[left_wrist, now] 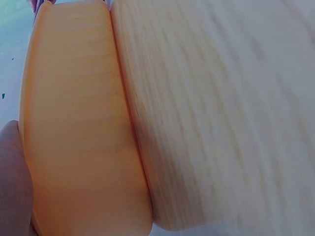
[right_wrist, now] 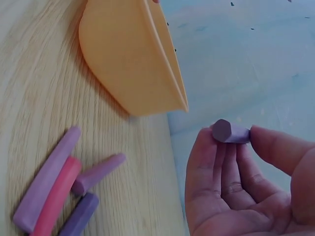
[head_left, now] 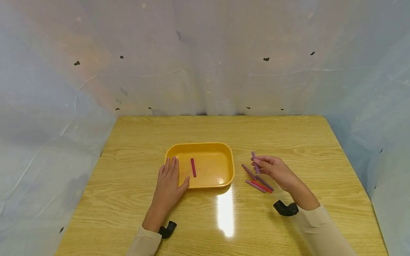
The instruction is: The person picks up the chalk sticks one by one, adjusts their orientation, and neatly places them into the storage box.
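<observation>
In the head view my left hand (head_left: 168,183) rests over the left end of a yellow plastic tray (head_left: 213,164), fingers straight and the thumb at its near rim. Inside the tray lies one magenta stick (head_left: 193,168). To the right of the tray, my right hand (head_left: 276,171) pinches a light purple stick (right_wrist: 222,131) between thumb and fingertips, above the table. The right wrist view shows its six-sided end. Below that hand lies a loose pile: a red stick (right_wrist: 56,196), a dark purple stick (right_wrist: 80,216) and lighter purple sticks (right_wrist: 48,179).
The wooden table (head_left: 128,142) carries the tray near its middle. Behind it hangs pale plastic sheeting (head_left: 205,64) with small dark spots, also along both sides. Black wrist mounts (head_left: 286,208) sit at both wrists, and a bright reflection shows on the table in front of the tray.
</observation>
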Available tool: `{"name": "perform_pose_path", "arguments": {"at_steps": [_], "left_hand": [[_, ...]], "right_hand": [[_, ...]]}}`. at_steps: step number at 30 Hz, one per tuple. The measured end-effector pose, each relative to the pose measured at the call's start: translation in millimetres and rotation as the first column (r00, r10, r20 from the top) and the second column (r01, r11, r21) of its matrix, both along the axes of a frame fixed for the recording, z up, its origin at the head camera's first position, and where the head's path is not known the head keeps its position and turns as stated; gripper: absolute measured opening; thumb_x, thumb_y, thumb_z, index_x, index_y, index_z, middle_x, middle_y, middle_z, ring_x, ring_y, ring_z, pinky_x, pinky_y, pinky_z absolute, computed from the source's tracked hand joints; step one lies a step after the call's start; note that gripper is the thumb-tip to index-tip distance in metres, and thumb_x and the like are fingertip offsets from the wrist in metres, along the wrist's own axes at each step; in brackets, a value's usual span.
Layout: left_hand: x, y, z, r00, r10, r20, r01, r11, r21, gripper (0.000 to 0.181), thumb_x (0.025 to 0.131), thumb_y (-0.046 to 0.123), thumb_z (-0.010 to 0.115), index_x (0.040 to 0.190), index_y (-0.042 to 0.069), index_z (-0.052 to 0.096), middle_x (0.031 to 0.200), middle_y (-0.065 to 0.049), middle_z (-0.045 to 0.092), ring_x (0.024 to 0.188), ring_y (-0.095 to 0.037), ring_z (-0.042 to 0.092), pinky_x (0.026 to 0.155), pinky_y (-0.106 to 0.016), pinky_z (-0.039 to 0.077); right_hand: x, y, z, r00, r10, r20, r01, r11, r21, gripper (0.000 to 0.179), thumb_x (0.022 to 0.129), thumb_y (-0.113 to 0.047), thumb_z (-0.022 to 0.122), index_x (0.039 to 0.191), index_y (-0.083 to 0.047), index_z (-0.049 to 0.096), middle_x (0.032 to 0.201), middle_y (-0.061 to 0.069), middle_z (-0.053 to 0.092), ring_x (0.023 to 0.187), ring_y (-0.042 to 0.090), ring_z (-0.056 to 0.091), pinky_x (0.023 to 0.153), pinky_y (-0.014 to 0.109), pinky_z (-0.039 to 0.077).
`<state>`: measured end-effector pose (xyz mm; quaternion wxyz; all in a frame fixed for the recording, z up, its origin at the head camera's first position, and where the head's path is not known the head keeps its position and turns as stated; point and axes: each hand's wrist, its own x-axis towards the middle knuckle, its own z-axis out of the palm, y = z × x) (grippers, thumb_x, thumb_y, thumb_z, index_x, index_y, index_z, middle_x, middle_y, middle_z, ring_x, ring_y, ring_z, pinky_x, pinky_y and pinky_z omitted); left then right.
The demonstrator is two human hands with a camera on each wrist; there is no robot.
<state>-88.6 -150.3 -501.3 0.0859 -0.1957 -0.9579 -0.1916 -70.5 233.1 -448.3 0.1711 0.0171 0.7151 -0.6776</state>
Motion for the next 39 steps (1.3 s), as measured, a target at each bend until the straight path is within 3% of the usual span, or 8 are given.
{"name": "perform_pose_path", "arguments": {"at_steps": [4, 10, 15, 20, 32, 39], "left_hand": [[0.5, 0.4, 0.9, 1.000, 0.000, -0.006, 0.000, 1.000, 0.002, 0.077, 0.090, 0.047, 0.048, 0.145, -0.003, 0.026, 0.150, -0.017, 0.025, 0.140, -0.029, 0.011, 0.110, -0.047, 0.011], [0.0, 0.4, 0.7, 1.000, 0.000, -0.015, 0.000, 1.000, -0.001, 0.078, 0.090, 0.047, 0.049, 0.144, -0.003, 0.026, 0.149, -0.018, 0.026, 0.140, -0.030, 0.013, 0.109, -0.049, 0.014], [0.3, 0.6, 1.7, 1.000, -0.001, -0.015, 0.001, 1.000, 0.000, 0.079, 0.089, 0.048, 0.050, 0.144, -0.004, 0.027, 0.149, -0.018, 0.026, 0.140, -0.030, 0.013, 0.109, -0.050, 0.015], [0.6, 0.4, 2.7, 1.000, 0.005, -0.018, -0.005, 1.000, 0.004, 0.077, 0.089, 0.046, 0.050, 0.143, -0.005, 0.028, 0.148, -0.019, 0.027, 0.139, -0.031, 0.014, 0.108, -0.050, 0.016], [2.4, 1.9, 4.0, 1.000, 0.009, 0.007, -0.009, 1.000, 0.001, 0.078, 0.089, 0.046, 0.050, 0.144, -0.004, 0.027, 0.149, -0.018, 0.025, 0.140, -0.030, 0.012, 0.109, -0.049, 0.013], [2.1, 1.5, 3.9, 1.000, 0.012, 0.005, -0.012, 1.000, -0.002, 0.077, 0.090, 0.047, 0.049, 0.144, -0.003, 0.026, 0.149, -0.017, 0.025, 0.140, -0.028, 0.011, 0.110, -0.048, 0.012]], "right_hand": [[-1.7, -5.4, 1.8, 1.000, 0.004, 0.002, -0.004, 1.000, -0.012, 0.047, 0.097, -0.025, 0.050, 0.124, 0.013, 0.048, 0.119, 0.017, 0.055, 0.110, 0.027, 0.055, 0.089, 0.029, 0.047], [-4.8, -13.2, 2.2, 1.000, 0.029, -0.006, -0.029, 0.999, -0.023, 0.047, 0.097, -0.025, 0.048, 0.123, 0.015, 0.048, 0.122, 0.026, 0.052, 0.115, 0.039, 0.050, 0.089, 0.032, 0.048], [-8.1, -21.9, 2.9, 0.999, 0.038, 0.002, -0.038, 0.997, -0.072, 0.043, 0.097, -0.024, 0.049, 0.120, 0.013, 0.051, 0.116, 0.025, 0.057, 0.109, 0.032, 0.056, 0.089, 0.035, 0.048], [-11.7, -35.2, 3.1, 0.999, 0.050, 0.016, -0.047, 0.991, -0.127, 0.045, 0.097, -0.021, 0.050, 0.123, 0.015, 0.048, 0.113, 0.014, 0.061, 0.102, 0.020, 0.061, 0.087, 0.033, 0.048], [-19.4, -68.0, 3.0, 0.996, 0.092, 0.003, -0.090, 0.986, -0.143, 0.043, 0.095, -0.021, 0.053, 0.119, 0.015, 0.052, 0.112, 0.021, 0.060, 0.109, 0.042, 0.053, 0.089, 0.038, 0.048], [-22.2, -80.7, -0.2, 0.995, 0.094, 0.039, -0.089, 0.990, -0.113, 0.043, 0.094, -0.026, 0.055, 0.119, 0.010, 0.055, 0.115, 0.021, 0.060, 0.110, 0.045, 0.052, 0.088, 0.035, 0.048]]}}
